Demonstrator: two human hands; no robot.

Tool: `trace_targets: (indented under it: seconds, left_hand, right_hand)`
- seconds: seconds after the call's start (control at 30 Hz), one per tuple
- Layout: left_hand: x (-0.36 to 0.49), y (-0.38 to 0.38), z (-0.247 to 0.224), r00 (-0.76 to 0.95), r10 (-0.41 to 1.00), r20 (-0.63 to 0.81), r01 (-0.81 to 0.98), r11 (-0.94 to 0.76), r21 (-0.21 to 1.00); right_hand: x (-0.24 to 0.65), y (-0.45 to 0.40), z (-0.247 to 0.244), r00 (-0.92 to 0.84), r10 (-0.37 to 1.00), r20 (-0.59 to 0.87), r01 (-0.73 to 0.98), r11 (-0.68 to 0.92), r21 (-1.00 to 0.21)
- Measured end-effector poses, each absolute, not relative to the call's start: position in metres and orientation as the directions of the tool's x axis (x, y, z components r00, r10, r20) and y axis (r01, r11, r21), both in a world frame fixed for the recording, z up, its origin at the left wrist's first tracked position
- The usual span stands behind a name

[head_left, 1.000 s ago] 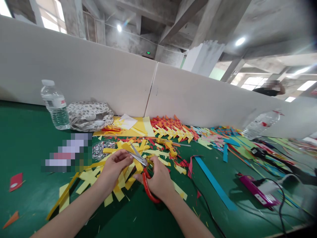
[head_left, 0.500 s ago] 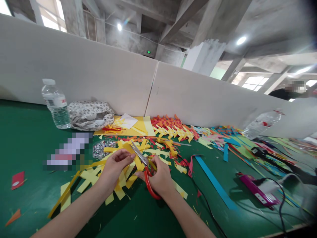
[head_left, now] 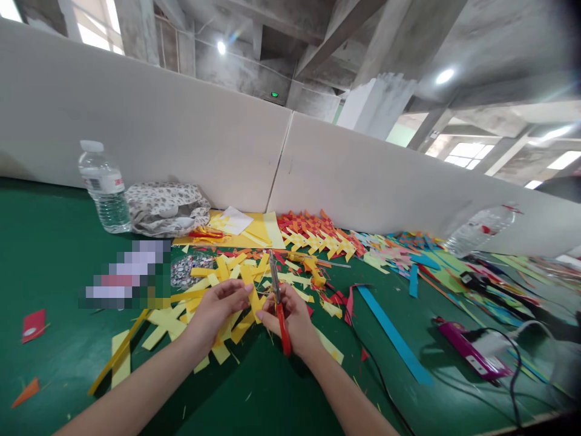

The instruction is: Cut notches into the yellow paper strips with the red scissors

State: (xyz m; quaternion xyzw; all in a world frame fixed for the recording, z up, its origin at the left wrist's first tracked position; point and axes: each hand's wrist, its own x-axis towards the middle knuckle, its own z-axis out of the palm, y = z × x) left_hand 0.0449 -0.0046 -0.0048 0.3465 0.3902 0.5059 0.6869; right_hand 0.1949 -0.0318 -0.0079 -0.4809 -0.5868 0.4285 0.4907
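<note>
My left hand (head_left: 215, 312) pinches a yellow paper strip (head_left: 255, 304) between thumb and fingers. My right hand (head_left: 297, 321) is closed around red-handled scissors (head_left: 282, 332), whose blades point away from me and look closed. The right thumb reaches close to the strip's lower end; whether it touches is unclear. Beneath and around both hands lies a loose heap of yellow paper strips (head_left: 166, 324). Woven red, orange and yellow paper pieces (head_left: 318, 233) lie behind the hands.
A water bottle (head_left: 106, 194) stands at the left beside a patterned cloth bag (head_left: 167, 209). Small round bits fill a clear bag (head_left: 188, 270). At the right are a blue strip (head_left: 393, 336), a purple power strip (head_left: 474, 351) with cables, and a tilted bottle (head_left: 483, 230). White panels (head_left: 218, 145) border the green table.
The scissors have swung from pointing toward the left hand to nearly straight ahead, away from the strip. Their blades look closer together. My left hand keeps its pinch.
</note>
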Motion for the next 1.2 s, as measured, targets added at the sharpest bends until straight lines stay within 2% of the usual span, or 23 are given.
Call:
trace_targets:
  seconds: [0.13, 0.33, 0.43, 0.53, 0.77, 0.9, 1.2]
  left_hand:
    - [0.04, -0.004, -0.001, 0.146, 0.976, -0.159, -0.41, 0.206, 0.888]
    - [0.036, -0.003, 0.004, 0.131, 0.973, -0.191, -0.397, 0.228, 0.889]
    - [0.036, -0.004, 0.005, 0.151, 0.966, -0.212, -0.371, 0.254, 0.893]
    - [0.038, -0.005, 0.003, 0.162, 0.964, -0.212, -0.362, 0.258, 0.896]
    - [0.046, -0.01, -0.002, 0.201, 0.964, -0.174, -0.36, 0.238, 0.902]
    - [0.046, -0.01, -0.003, 0.215, 0.966, -0.144, -0.327, 0.21, 0.921]
    - [0.047, -0.01, -0.001, 0.185, 0.972, -0.147, -0.368, 0.207, 0.907]
  right_hand:
    - [0.194, -0.027, -0.008, -0.028, 0.987, 0.156, 0.084, 0.157, -0.984]
    - [0.202, -0.019, -0.003, 0.166, 0.984, 0.069, -0.165, 0.097, -0.982]
    - [0.207, -0.017, -0.001, 0.253, 0.966, 0.044, -0.233, 0.105, -0.967]
    - [0.207, -0.019, 0.001, 0.303, 0.952, 0.054, -0.245, 0.132, -0.961]
    - [0.199, -0.024, 0.001, 0.177, 0.977, 0.119, -0.176, 0.15, -0.973]
    - [0.199, -0.023, 0.0, 0.228, 0.969, 0.092, -0.177, 0.134, -0.975]
    - [0.2, -0.022, 0.002, 0.214, 0.975, 0.058, -0.22, 0.106, -0.97]
